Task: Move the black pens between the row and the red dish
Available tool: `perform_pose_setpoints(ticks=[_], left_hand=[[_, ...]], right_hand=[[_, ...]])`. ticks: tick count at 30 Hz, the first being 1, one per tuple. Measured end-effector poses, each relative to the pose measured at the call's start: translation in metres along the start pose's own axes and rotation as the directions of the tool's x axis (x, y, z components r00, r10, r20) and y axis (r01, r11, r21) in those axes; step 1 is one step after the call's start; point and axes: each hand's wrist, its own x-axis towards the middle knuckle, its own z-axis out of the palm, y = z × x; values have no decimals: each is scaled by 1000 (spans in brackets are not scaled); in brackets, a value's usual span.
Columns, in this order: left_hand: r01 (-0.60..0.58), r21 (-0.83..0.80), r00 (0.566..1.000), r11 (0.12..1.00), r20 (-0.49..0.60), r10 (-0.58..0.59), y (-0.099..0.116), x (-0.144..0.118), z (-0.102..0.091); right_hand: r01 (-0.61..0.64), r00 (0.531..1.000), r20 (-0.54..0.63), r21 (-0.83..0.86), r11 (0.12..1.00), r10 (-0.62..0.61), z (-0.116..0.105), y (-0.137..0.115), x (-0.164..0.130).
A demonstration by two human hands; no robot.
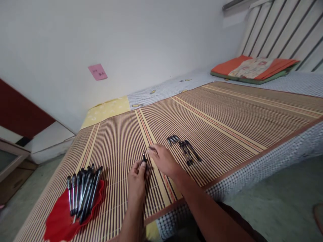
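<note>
Black pen (144,158) pinched upright by left hand (137,178).

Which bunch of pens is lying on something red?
The bunch of pens at the left, beyond the left hand. It rests on a red tray; the smaller group lies bare on the striped mat.

left hand (137,178) pinching black pen (144,158), right hand (164,160) beside, bamboo mat (227,114)

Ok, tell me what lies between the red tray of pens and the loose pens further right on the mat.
In the head view, both hands: the left hand pinching a pen and the right hand beside it, on the striped mat, between the red tray and the loose pens.
</note>
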Motion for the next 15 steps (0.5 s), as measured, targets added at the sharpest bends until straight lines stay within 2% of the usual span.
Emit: perform_pose_setpoints(ticks=[3,5,8,11,15], left_hand=[[95,-129,993,987,-63,-103,-3,5,-5],[138,-200,985,970,-73,-155,-1,6,-6],[171,-244,979,955,-69,-193,4,5,-5],[172,-261,978,950,-70,-197,9,3,-3],[164,-280,980,946,-64,-189,9,3,-3]], right_hand=[[-77,996,-77,-385,920,51,-5,11,1],[-119,993,-78,-508,853,91,-7,20,2],[-135,990,-45,-590,796,134,-9,30,3],[-115,991,-20,-636,763,132,-7,29,3],[-69,995,20,-579,812,98,-6,23,4]])
